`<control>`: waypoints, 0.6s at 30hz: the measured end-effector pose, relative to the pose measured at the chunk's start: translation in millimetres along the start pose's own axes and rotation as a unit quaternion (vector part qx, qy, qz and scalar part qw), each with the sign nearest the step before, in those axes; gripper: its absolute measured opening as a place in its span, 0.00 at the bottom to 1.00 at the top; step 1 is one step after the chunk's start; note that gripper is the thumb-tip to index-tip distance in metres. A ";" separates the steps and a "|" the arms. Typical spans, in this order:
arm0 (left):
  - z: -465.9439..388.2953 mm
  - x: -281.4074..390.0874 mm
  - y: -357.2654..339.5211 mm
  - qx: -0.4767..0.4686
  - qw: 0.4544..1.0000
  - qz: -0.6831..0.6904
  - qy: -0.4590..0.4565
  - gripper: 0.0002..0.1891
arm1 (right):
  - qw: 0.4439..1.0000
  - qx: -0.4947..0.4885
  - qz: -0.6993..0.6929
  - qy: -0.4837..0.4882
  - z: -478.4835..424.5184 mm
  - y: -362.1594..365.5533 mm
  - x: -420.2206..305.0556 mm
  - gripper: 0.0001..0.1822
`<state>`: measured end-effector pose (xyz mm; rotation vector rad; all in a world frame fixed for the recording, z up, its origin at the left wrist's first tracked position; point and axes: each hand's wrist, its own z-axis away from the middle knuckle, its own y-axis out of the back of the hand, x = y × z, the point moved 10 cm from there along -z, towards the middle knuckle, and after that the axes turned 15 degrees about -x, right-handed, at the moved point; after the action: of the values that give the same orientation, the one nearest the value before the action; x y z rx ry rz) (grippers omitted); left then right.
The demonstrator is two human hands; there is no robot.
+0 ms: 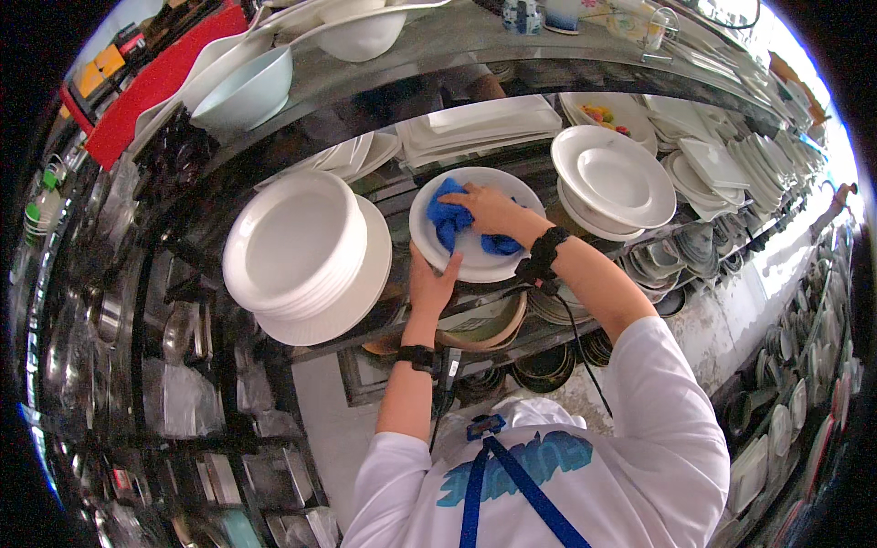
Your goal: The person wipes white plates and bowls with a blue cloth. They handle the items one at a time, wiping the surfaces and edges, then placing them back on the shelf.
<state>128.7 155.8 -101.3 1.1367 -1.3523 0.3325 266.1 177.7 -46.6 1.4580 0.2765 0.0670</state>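
Observation:
Before me, a round white plate with a raised rim is held at its near left edge by my left hand, thumb over the rim. My right hand presses a crumpled blue cloth against the plate's inner face; part of the cloth shows below the wrist. To the left rises a stack of white plates, resting on a wider white plate. On the right, a white wide-rimmed plate tops another, smaller stack. What lies directly beneath the held plate is hidden.
White rectangular dishes line the shelf behind. Large white bowls stand on the upper shelf. Stacked square plates crowd the right. Brown-rimmed bowls sit lower down, near my forearms. A black cable hangs from my right wristband.

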 end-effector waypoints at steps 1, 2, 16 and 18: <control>0.8 6.3 2.8 0.000 1.000 -0.005 -0.003 0.49 | 1.000 -0.008 -0.018 0.011 4.9 0.2 -8.4 0.42; -1.6 -1.8 1.8 -0.002 1.000 -0.005 0.006 0.48 | 0.999 -0.015 -0.037 0.022 10.2 0.2 -16.7 0.42; -6.9 -3.1 3.3 0.004 0.999 0.005 -0.046 0.37 | 0.914 0.089 -0.359 -0.167 66.0 8.1 46.9 0.37; -5.9 -15.2 7.2 0.003 0.999 0.028 -0.022 0.33 | 0.893 0.113 -0.380 -0.212 88.7 12.0 55.7 0.39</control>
<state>122.6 170.0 -110.4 1.1184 -1.4246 0.3528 341.4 104.9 -35.1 1.4591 0.4875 -0.9366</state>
